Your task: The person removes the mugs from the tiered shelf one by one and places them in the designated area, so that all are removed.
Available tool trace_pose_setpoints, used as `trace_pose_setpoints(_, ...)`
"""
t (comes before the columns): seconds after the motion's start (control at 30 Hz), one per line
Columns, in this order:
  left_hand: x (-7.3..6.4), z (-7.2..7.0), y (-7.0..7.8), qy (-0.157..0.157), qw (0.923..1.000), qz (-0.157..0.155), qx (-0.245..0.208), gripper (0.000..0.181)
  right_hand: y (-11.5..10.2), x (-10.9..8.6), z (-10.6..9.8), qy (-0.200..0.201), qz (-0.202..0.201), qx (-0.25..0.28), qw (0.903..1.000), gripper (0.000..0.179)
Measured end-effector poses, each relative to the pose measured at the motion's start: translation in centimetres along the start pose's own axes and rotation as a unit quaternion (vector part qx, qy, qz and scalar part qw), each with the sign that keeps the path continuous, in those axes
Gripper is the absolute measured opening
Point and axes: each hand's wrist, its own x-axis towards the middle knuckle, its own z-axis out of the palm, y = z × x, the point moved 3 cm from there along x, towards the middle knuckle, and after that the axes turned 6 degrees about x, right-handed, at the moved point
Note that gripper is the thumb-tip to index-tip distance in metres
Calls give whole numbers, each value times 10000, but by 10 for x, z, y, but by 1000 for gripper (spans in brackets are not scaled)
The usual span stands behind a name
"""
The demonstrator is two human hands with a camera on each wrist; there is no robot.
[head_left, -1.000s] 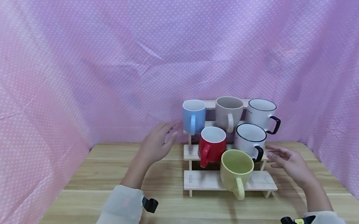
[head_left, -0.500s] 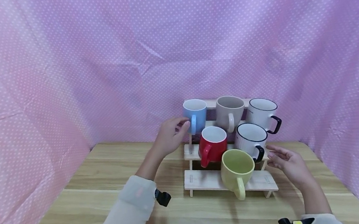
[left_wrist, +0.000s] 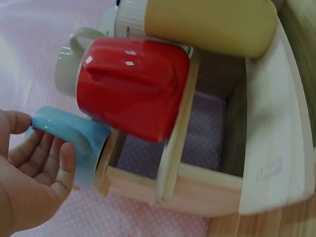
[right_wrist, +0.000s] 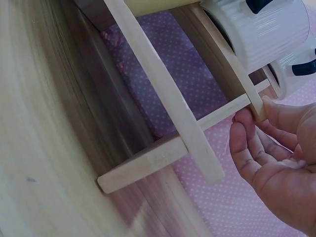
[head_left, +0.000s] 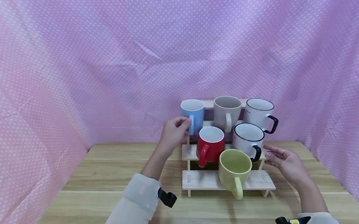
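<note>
My left hand (head_left: 172, 134) pinches the handle (left_wrist: 64, 131) of the light-blue mug (head_left: 199, 119), which stands at the left of the top row on a tiered wooden stand (head_left: 203, 180). In the left wrist view, the thumb lies at the outer side of the handle, the fingers behind it. My right hand (head_left: 288, 166) grips the right end of the middle shelf board (right_wrist: 255, 104), thumb above and fingertips below. Close to that hand is a white mug with a black rim (head_left: 249, 137). Beside it on the middle tier sits a red mug (head_left: 214, 151).
A grey mug (head_left: 224, 116) and another black-rimmed white mug (head_left: 258, 114) share the top row. On the lowest board stands a yellow mug (head_left: 233, 172), its handle toward me. Pink dotted cloth (head_left: 150, 86) hangs behind the wooden table (head_left: 107, 178).
My left hand has moved right and slightly up to the light-blue mug and taken its handle. My right hand has stayed at the stand's right end. The mugs keep their places.
</note>
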Motion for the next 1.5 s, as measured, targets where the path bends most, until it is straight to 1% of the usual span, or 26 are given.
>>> trace_pose_setpoints(0.07, 0, 1, 1, -44, 9984, -394, -393, 26, 0, 0, 1, 16, 28, 66, 10000, 57)
trace_pose_setpoints(0.17, -1, 3, 4, -126, 9930, -798, -864, 27, -1, 0, 2, 10, 11, -6, 10000, 57)
trace_pose_setpoints(0.33, 0, 6, 7, -304, 9823, -1091, -1492, 28, -1, 0, 1, 27, 12, -91, 10000, 57)
trace_pose_setpoints(0.47, 1, 10, 6, -300, 9777, -1171, -1720, 27, 1, 0, 1, 8, 21, -13, 10000, 57)
trace_pose_setpoints(0.63, 0, 12, 6, -207, 9776, -1115, -1772, 25, 1, 1, 0, -37, -7, 208, 9998, 57)
trace_pose_setpoints(0.7, 0, 13, 6, -178, 9778, -1078, -1791, 25, 2, 1, 0, -41, -11, 220, 9997, 57)
trace_pose_setpoints(0.9, -1, 12, 3, -39, 9778, -1009, -1835, 23, 2, 2, 2, 0, 31, 99, 9999, 56)
trace_pose_setpoints(1.13, -3, 8, -1, -51, 9798, -856, -1809, 23, 2, 1, 1, 96, 82, -129, 9998, 54)
trace_pose_setpoints(1.33, -4, 1, -1, -15, 9788, -765, -1899, 24, 2, 0, 0, 106, 104, -128, 9998, 54)
trace_pose_setpoints(1.5, -6, -11, 1, -13, 9782, -562, -2000, 23, 2, 1, 1, 78, -4, 123, 9999, 55)
